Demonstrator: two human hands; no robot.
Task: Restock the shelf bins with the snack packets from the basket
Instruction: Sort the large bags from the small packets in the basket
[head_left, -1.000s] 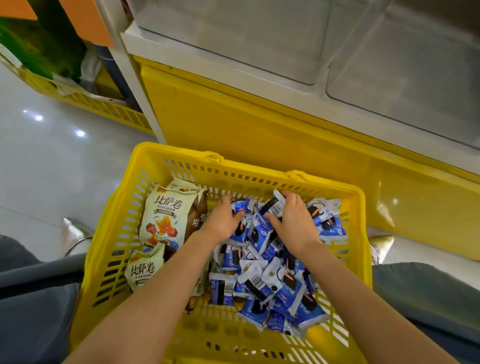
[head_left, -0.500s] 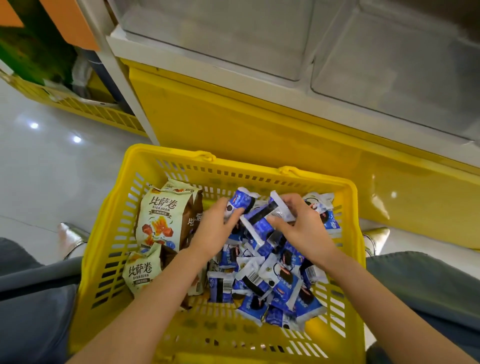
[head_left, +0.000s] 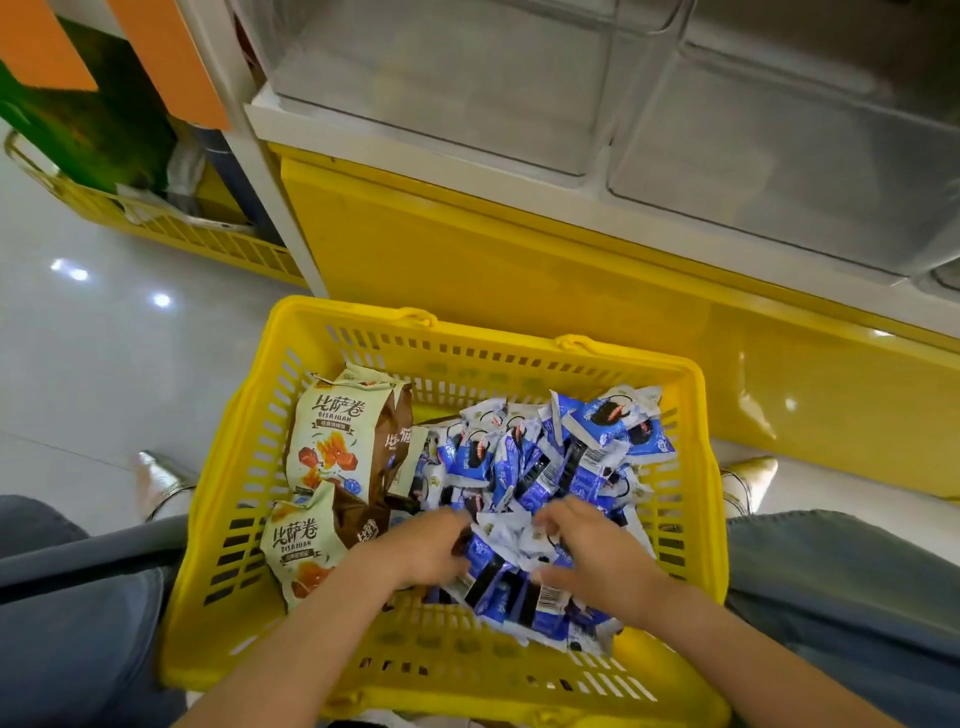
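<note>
1. Blue packets (head_left: 545, 457) heaped in the right half of the basket (head_left: 493, 353); shelf bins (head_left: 779, 171) just above.
2. Left hand (head_left: 426, 551) and right hand (head_left: 597, 558) both curled round a bunch (blurred).
3. Likely light, crinkly and slippery; scoop from underneath.

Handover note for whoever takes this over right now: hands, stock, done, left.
Left hand: fingers curled into the blue packets, near side of the yellow basket.
Right hand: likewise, gripping packets beside it.
Beige bags: lying in the basket's left side.
Clear shelf bins: above the basket, no packets visible in them.
Done: nothing shelved yet.
Left: lift the gathered bunch into a bin, then move the rest.
</note>
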